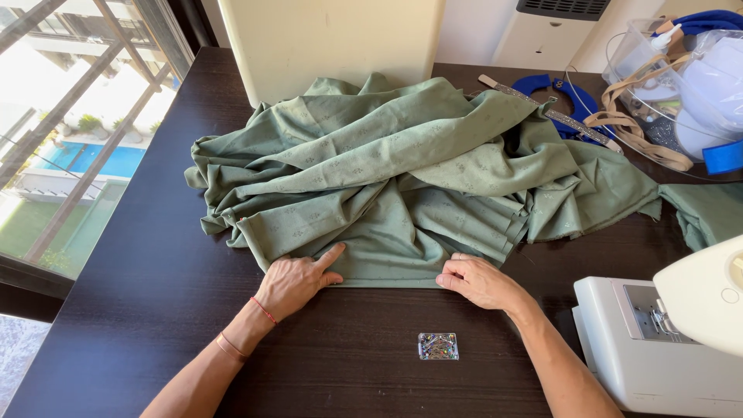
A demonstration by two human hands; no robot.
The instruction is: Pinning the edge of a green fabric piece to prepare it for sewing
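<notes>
A: Entry, head view. Surface: dark brown wooden tabletop (155, 310). Main item?

B: Large sage-green patterned woven cloth (402, 178), heaped in loose folds across the middle of the tabletop, reaching toward the far edge. Its near edge is a straight folded hem lying flat, parallel to the near edge of the tabletop.

A: Left hand?

B: Left hand (296, 282) rests palm down on the left end of that hem. Fingers spread, index finger stretched out onto the cloth, pressing it flat, not pinching. Red cord bracelets on the wrist.

A: Right hand?

B: Right hand (474, 280) at the right end of the same hem, fingers curled together over the fold. They appear to nip the cloth edge, though the fingertips are partly hidden.

A: Other items?

B: Small clear rectangular plastic box of coloured-head pins (438, 346) between the forearms, near the near edge, apart from the cloth. White sewing machine (658, 340) at the near right corner. Clear plastic tub of sewing notions (673, 85) at the far right corner, beige webbing strap (642, 139) trailing out of it, blue curved piece (576, 97) just beside it. Cream upright panel (333, 42) at the far edge, touching the cloth heap. Window (70, 131) along the left edge.
</notes>
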